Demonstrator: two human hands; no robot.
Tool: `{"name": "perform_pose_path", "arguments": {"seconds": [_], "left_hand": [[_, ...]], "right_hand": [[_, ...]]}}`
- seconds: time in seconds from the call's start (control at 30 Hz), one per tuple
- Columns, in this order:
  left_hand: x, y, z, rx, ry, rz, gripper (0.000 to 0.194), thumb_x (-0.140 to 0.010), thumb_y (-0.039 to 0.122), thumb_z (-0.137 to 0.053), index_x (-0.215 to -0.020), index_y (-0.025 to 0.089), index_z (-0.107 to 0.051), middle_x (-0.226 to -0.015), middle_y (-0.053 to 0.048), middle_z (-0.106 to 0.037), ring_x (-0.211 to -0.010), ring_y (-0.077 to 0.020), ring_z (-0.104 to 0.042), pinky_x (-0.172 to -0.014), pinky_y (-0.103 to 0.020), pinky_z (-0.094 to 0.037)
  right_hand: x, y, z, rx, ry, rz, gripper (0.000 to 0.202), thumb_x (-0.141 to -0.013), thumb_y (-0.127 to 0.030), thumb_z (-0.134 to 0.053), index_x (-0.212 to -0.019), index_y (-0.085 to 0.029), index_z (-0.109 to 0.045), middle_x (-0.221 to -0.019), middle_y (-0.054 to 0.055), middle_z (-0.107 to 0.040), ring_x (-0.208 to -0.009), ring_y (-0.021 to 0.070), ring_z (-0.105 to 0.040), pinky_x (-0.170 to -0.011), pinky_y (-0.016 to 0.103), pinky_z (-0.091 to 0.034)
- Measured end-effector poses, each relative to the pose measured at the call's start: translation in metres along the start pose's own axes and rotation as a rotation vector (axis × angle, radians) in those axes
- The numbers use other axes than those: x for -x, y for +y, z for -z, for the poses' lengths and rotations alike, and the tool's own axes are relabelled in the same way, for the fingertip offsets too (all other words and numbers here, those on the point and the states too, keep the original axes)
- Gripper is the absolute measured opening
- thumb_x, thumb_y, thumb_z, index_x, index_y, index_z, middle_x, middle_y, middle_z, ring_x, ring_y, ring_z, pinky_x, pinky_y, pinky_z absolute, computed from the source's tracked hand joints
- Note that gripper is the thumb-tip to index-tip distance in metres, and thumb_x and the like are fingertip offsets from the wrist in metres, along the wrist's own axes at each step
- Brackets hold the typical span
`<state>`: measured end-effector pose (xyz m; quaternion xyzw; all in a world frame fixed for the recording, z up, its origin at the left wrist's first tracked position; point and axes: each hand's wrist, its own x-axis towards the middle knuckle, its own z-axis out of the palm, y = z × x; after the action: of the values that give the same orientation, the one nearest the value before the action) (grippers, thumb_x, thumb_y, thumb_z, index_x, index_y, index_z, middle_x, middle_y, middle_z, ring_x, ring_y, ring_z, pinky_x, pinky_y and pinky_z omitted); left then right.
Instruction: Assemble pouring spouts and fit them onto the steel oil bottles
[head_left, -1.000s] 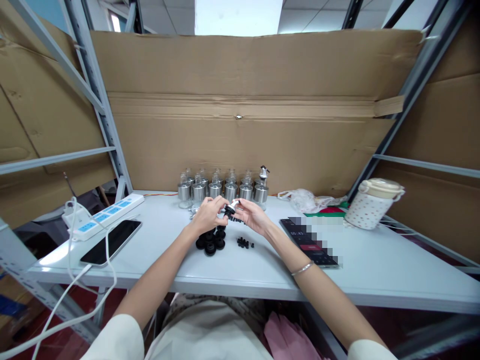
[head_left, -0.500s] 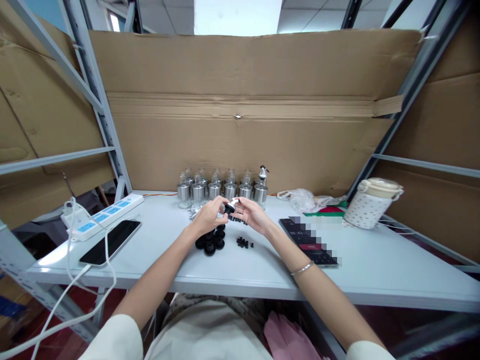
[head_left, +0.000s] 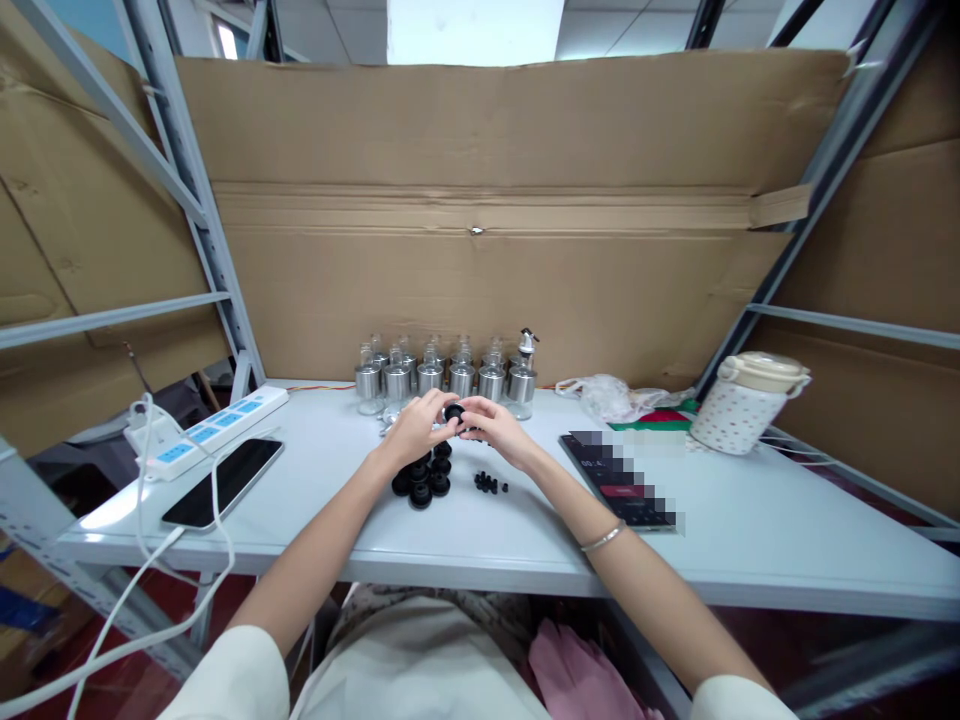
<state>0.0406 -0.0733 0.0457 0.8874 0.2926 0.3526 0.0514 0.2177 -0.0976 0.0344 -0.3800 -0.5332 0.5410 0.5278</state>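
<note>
Black plastic cap [head_left: 453,412] pinched between my left fingertips [head_left: 431,408] and my right [head_left: 480,412], above the white table [head_left: 525,550], probably for a steady two-sided grip; spare black caps [head_left: 420,484] sit close below, likely for easy reach.

Passage, left: glossy white tabletop [head_left: 322,430] between black-screened phone [head_left: 225,483] and clustered round black plastic parts [head_left: 420,490] (left forearm [head_left: 322,545] crosses above) | Passage, right: tabletop strip in front of dotted cream lidded container [head_left: 739,415] | Rear barrier: clear-necked silver bottles [head_left: 461,382], backed by brown cardboard panel [head_left: 480,300] | Left snag: looped white cable [head_left: 214,495]
</note>
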Motion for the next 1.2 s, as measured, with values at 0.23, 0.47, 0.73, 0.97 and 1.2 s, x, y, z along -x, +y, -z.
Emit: {"name": "perform_pose_path", "arguments": {"seconds": [0.23,0.47,0.73,0.97,1.2], "left_hand": [[-0.0001,-0.0018,-0.0011,0.062,0.006,0.008,0.025,-0.087,0.031,-0.049,-0.109,0.019,-0.054,-0.094,-0.003,-0.056,-0.077,-0.0139,-0.058,-0.079,-0.029,-0.045],[0.0004,-0.002,-0.0001,0.064,0.006,0.039,0.029,-0.089,0.036,-0.044,-0.111,0.018,-0.052,-0.097,-0.004,-0.058,-0.08,-0.0153,-0.059,-0.078,-0.029,-0.044],[0.0016,0.0006,-0.0011,-0.068,-0.029,0.14,0.018,-0.085,0.033,-0.043,-0.088,0.019,-0.052,-0.082,0.0,-0.061,-0.072,-0.0158,-0.056,-0.075,-0.031,-0.039],[0.0005,0.003,0.0019,-0.083,-0.119,0.129,0.024,-0.083,0.033,-0.038,-0.066,0.018,-0.047,-0.064,0.0,-0.055,-0.059,-0.0139,-0.047,-0.063,-0.027,-0.033],[-0.0002,0.0015,0.0021,0.001,-0.114,0.149,0.024,-0.078,0.033,-0.042,-0.064,0.017,-0.052,-0.06,0.0,-0.055,-0.056,-0.0121,-0.045,-0.056,-0.024,-0.029]], "right_hand": [[0.0008,-0.0008,0.0004,0.048,-0.026,0.035,0.031,-0.064,-0.029,-0.073,-0.09,-0.019,-0.059,-0.077,0.0,-0.067,-0.067,0.011,-0.064,-0.074,0.029,-0.052],[-0.0002,0.0011,0.0,0.08,-0.024,0.059,0.032,-0.063,-0.028,-0.073,-0.089,-0.019,-0.058,-0.076,0.0,-0.066,-0.068,0.012,-0.064,-0.073,0.03,-0.051],[-0.0046,0.0057,0.0009,0.081,0.013,0.095,0.03,-0.058,-0.025,-0.071,-0.084,-0.018,-0.057,-0.074,-0.002,-0.064,-0.067,0.0118,-0.062,-0.072,0.03,-0.051],[-0.0024,0.0027,-0.0009,0.177,-0.006,0.137,0.026,-0.059,-0.023,-0.067,-0.083,-0.018,-0.057,-0.068,-0.003,-0.061,-0.059,0.0097,-0.057,-0.058,0.025,-0.044],[0.0004,-0.0002,-0.0039,0.202,-0.013,0.132,0.028,-0.057,-0.025,-0.068,-0.082,-0.018,-0.057,-0.068,-0.003,-0.059,-0.055,0.0075,-0.05,-0.055,0.024,-0.042]]}}
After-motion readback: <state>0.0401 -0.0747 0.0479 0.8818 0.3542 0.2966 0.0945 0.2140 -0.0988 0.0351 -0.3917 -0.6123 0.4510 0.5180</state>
